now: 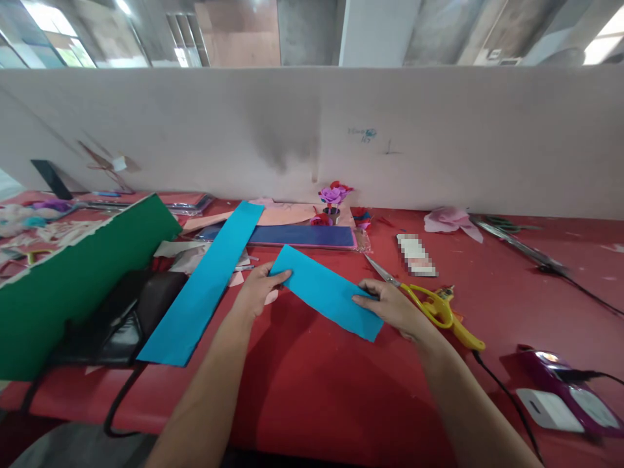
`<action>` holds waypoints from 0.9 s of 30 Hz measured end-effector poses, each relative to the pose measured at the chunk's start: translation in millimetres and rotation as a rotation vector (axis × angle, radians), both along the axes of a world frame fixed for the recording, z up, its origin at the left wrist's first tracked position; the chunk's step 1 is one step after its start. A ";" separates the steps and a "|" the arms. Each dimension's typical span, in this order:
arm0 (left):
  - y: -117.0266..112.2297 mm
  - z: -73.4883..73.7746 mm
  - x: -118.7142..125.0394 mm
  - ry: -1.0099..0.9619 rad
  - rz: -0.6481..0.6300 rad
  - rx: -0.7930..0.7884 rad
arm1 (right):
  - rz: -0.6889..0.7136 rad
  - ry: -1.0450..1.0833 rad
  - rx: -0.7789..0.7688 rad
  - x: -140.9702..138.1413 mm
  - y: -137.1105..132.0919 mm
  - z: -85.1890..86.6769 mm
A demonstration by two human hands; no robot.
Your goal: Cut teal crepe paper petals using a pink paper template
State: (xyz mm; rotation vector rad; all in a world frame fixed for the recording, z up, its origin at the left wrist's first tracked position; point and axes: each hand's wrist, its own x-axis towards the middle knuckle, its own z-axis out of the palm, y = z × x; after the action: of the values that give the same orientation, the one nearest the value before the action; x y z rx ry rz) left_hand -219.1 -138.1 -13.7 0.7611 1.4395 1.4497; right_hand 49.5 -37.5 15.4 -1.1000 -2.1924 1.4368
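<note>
a blue sheet (319, 292) is held over the red table (312, 396) between two parted hands, the left hand (258, 286) clamped on its left end, the right hand (387, 305) on its right. beyond it, a small pot (332, 218) holds purple and red flowers (335, 195). handwriting (363, 134) on the wall (195, 130) is too faint to read.

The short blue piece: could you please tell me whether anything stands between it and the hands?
Nothing visible does: the left hand holds the short blue piece directly at its left end, the right hand near its right end.
</note>
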 end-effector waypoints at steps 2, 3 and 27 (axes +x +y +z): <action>-2.7 -3.0 -10.2 -0.020 0.054 -0.035 | -0.019 0.055 -0.094 -0.7 2.3 -7.6; -3.1 -3.2 -13.8 -0.046 0.091 -0.040 | -0.020 0.082 -0.149 -0.9 2.3 -12.1; 1.8 -12.5 51.4 -0.628 -0.316 -0.279 | 0.449 0.132 1.010 -7.0 -20.6 -35.2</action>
State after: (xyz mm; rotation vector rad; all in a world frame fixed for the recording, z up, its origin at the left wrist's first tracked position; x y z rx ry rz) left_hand -167.7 -136.3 -26.1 0.2941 0.9532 1.0781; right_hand 42.5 -58.1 -19.8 -0.1622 -2.6101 0.3117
